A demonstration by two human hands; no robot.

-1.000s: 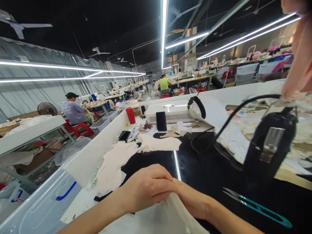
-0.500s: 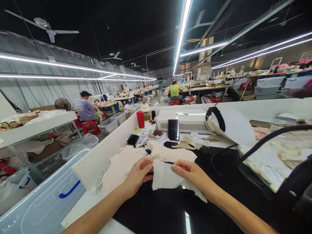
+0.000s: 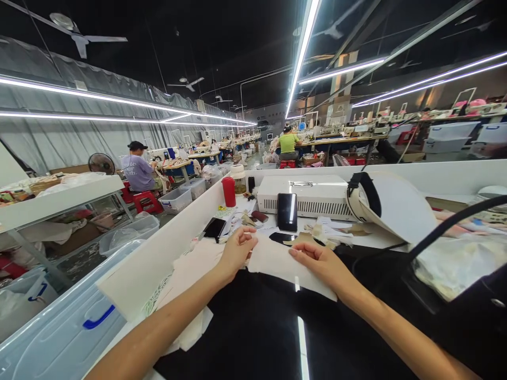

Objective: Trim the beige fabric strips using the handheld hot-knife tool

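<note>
A pale pink-white fabric piece point(image 3: 277, 261) stretches between both hands over the black work surface point(image 3: 257, 327). My left hand point(image 3: 240, 253) pinches its upper left corner between thumb and fingers. Closed on its upper right part is my right hand point(image 3: 320, 261), thumb on top, with the piece's tip reaching below the palm. Whether it is one layer or several, I cannot tell. To the left, more pale fabric pieces point(image 3: 196, 264) lie beside and partly behind my left forearm. Other whitish pieces point(image 3: 194, 330) rest under that forearm.
Behind the hands stand an upright phone point(image 3: 287, 212), a white vented box point(image 3: 304, 195) and a red cup point(image 3: 228, 191). A white visor-like sheet point(image 3: 404, 211) and a black cable point(image 3: 447, 224) are at right. Blue-lidded bin point(image 3: 79, 327) at left. Two people sit farther off.
Both hands have moved up and away from me. The white banded piece between them is no longer there; a smoother pale piece is held instead. Whitish pieces now show under my left forearm.
</note>
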